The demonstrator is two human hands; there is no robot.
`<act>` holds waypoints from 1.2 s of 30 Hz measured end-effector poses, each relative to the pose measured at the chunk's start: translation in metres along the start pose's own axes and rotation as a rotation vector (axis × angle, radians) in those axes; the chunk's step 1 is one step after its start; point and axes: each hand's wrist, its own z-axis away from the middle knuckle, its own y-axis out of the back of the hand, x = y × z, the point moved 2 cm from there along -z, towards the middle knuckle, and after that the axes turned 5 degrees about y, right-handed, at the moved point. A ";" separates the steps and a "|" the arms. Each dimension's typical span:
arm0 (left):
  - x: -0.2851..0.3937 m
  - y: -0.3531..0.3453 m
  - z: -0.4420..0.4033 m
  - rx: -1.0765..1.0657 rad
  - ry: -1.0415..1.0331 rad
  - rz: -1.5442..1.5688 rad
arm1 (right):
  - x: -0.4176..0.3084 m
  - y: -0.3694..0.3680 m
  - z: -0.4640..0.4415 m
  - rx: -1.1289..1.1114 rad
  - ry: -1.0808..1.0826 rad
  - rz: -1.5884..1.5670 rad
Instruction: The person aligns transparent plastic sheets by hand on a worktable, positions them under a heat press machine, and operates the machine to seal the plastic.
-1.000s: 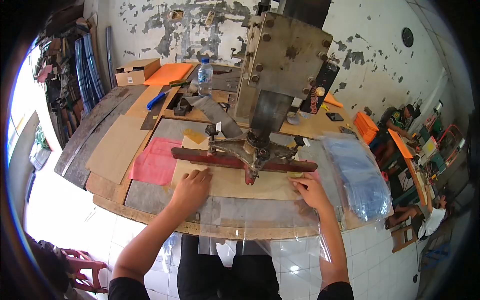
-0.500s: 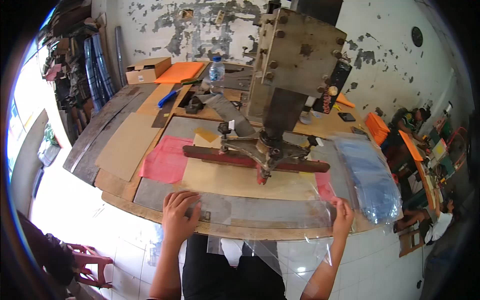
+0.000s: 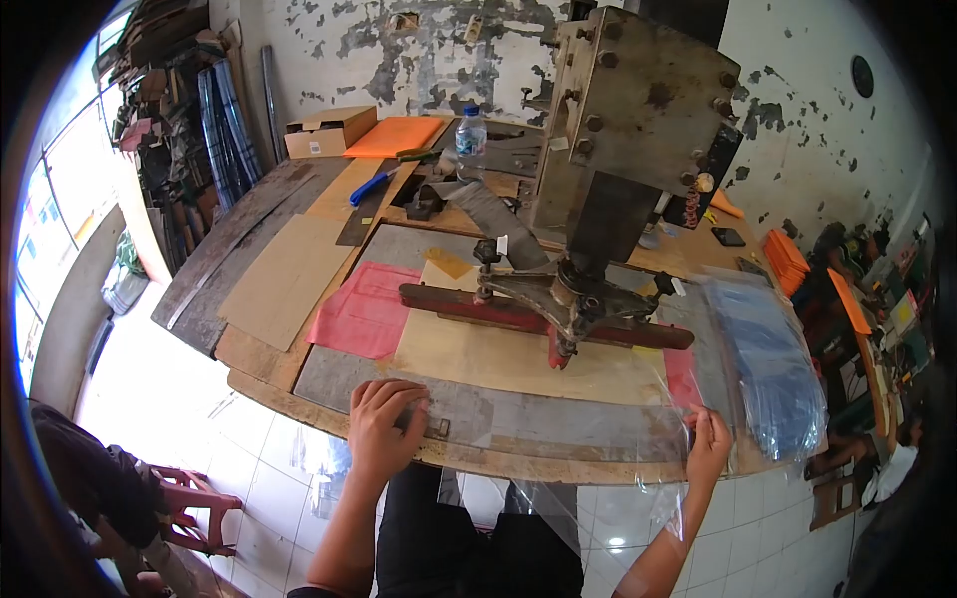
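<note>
Clear plastic film (image 3: 558,488) spans the table's front edge and hangs over it. My right hand (image 3: 706,441) pinches its right corner beside the pink sheet's right end. My left hand (image 3: 387,427) rests at the front edge, fingers together on the film's left part; the hold is partly hidden. Behind the hands, a beige sheet (image 3: 478,357) lies over a pink sheet (image 3: 367,311). Above it stands a press with a long red-brown bar (image 3: 478,307), whose contact with the sheet I cannot tell.
Stacked clear bluish plastic (image 3: 768,359) lies at the right. A brown board (image 3: 284,279), blue cutter (image 3: 371,189), water bottle (image 3: 471,140), cardboard box (image 3: 329,132) and orange sheets (image 3: 394,138) are at the left and back. A person (image 3: 847,244) sits at the far right.
Both hands have drawn back from the beige sheet to the front edge, and the right hand has moved outward with the film's corner. The view has shifted, so the scene appears further right.
</note>
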 end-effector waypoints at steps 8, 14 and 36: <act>0.000 0.000 -0.001 -0.002 0.024 0.002 | 0.001 -0.001 0.002 0.073 -0.043 -0.001; 0.005 0.000 -0.003 -0.005 0.018 0.003 | 0.000 0.000 0.002 0.073 -0.041 0.018; 0.006 -0.001 -0.002 0.013 0.036 -0.011 | -0.004 -0.002 0.000 0.074 0.008 0.029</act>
